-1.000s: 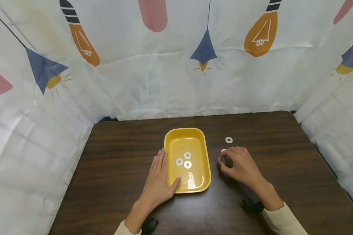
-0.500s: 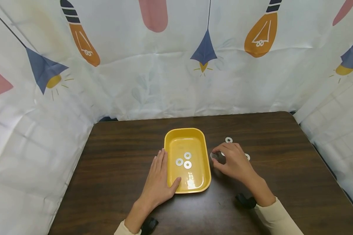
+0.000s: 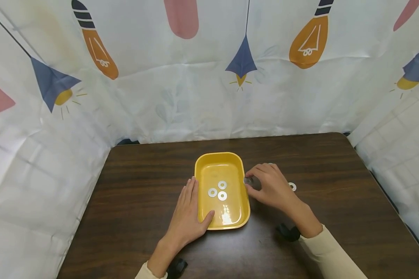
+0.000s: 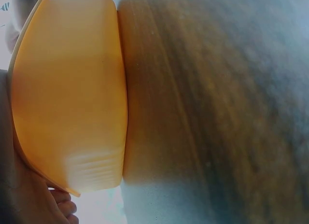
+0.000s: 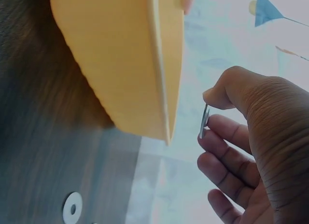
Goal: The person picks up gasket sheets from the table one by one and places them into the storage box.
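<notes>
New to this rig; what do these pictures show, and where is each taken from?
No robot here; someone works bare-handed. The wide view looks down from the head; the close ones are taken from the left and right wrists. On the table stands a tray with three washers inside; a loose washer lies to its right. The left hand rests against the tray's left side; the right hand pinches at least one washer by the right rim.

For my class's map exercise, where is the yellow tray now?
In the head view, the yellow tray sits on the dark table, between the left hand at its left rim and the right hand.
</notes>
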The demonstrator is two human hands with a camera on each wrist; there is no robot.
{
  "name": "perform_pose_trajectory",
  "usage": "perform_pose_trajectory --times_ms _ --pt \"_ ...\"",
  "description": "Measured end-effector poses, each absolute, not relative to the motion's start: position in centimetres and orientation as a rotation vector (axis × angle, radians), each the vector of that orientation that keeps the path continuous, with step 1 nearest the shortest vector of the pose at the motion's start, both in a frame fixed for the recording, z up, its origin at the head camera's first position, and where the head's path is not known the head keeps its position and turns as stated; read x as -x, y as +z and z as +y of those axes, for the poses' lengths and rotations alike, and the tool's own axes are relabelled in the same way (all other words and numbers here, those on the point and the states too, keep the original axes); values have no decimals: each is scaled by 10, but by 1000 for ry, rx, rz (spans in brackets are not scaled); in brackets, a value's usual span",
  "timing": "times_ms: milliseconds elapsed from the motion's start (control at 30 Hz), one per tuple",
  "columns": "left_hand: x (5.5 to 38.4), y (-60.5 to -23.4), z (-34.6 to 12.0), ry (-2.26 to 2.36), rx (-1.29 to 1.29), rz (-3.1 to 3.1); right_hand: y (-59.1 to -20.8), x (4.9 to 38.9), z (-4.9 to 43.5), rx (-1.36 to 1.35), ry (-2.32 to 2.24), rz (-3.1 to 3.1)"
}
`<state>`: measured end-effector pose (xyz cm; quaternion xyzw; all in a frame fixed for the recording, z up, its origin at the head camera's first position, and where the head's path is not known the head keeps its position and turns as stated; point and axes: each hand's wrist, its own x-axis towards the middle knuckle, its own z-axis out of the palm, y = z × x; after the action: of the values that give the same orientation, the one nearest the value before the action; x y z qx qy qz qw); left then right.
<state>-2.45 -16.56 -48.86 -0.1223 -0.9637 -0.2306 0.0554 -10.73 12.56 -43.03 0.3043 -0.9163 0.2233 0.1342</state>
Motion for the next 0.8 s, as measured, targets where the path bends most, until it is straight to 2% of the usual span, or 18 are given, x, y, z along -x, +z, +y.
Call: perform_pose_trajectory --times_ms 800 --pt "25 -488 -165 -690 365 -2940 -418 120 90 -1078 521 -2694"
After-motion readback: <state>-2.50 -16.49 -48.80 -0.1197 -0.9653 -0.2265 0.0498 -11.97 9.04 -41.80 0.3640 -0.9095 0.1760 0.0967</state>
